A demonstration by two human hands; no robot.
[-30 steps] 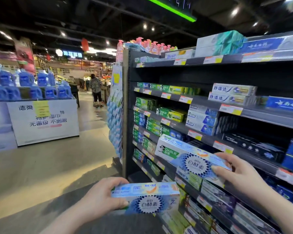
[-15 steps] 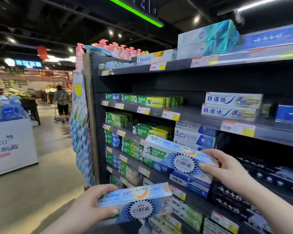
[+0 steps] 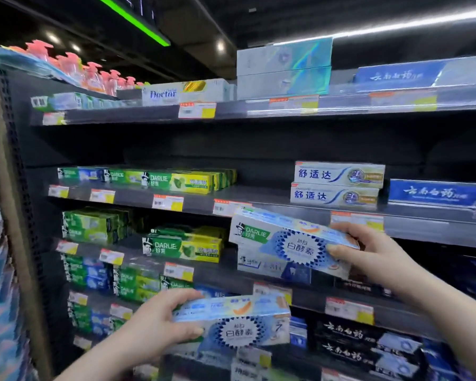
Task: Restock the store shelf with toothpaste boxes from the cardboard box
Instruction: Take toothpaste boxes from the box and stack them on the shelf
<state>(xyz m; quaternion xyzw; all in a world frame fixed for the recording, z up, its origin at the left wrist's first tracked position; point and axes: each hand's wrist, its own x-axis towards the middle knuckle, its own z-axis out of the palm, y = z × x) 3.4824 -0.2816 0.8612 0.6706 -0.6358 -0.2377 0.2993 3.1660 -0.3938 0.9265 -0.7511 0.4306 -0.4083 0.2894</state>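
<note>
A toothpaste box (image 3: 289, 240) is gripped at its right end by the right hand (image 3: 368, 251), thumb on the front face. It is held tilted before the shelf (image 3: 423, 229), its left end raised to the price tags (image 3: 226, 209) on the lip. A second toothpaste box (image 3: 237, 323) is gripped at its left end by the left hand (image 3: 160, 325), lower down. The cardboard box is not seen.

As each long box is held by one end only, a droop or twist is to be feared. The lower one could be let slip while attention is given to the upper. The raised corner could be caught on the lip, or a tag knocked loose. With a careless push, the pale box (image 3: 261, 266) beneath could be shoved back, or the green boxes (image 3: 184, 247) disturbed.
</note>
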